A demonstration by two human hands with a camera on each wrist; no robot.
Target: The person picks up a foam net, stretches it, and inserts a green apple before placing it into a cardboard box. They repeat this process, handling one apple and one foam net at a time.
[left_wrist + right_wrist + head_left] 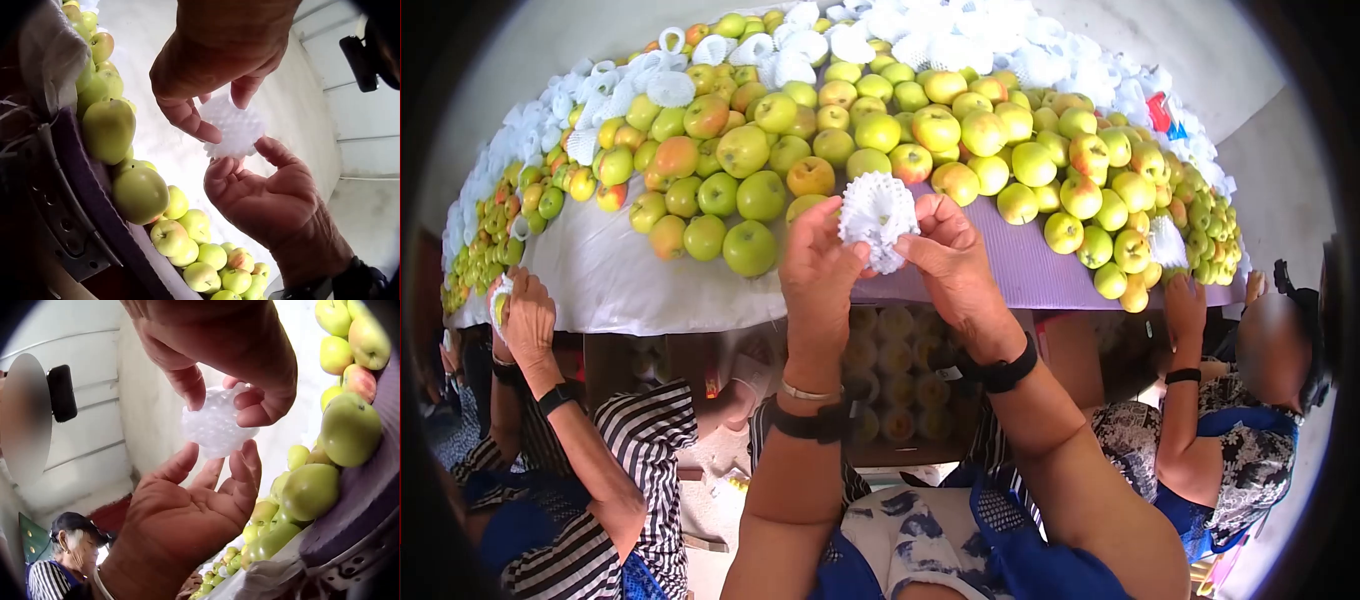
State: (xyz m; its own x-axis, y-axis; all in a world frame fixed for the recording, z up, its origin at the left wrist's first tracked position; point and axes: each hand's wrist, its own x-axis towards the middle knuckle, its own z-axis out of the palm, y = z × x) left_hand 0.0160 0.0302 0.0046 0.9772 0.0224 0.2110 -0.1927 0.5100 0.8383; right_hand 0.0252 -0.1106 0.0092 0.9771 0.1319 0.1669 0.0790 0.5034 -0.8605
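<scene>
In the head view, the left hand (820,275) and right hand (955,265) pinch opposite edges of the white net (879,220) at centre, below the apples (743,151). The left wrist view shows it mid-frame, between both hands' fingertips; the right wrist view, upper centre, likewise.

1. Foam net (879,222): soft-looking white plastic foam, matt, rough with small bumps
2. Apples (749,248): smooth skins, lightly glossy
3. Purple cover (1040,255): matt, finely ribbed
4. White sheet (670,290): wrinkled, with a faint sheen; cloth or plastic, cannot tell
5. Bracket (69,219): metal with punched holes, dull shine
6. Bracelet (808,393): smooth, shiny, metal-looking
7. Wall (300,112): matt
</scene>
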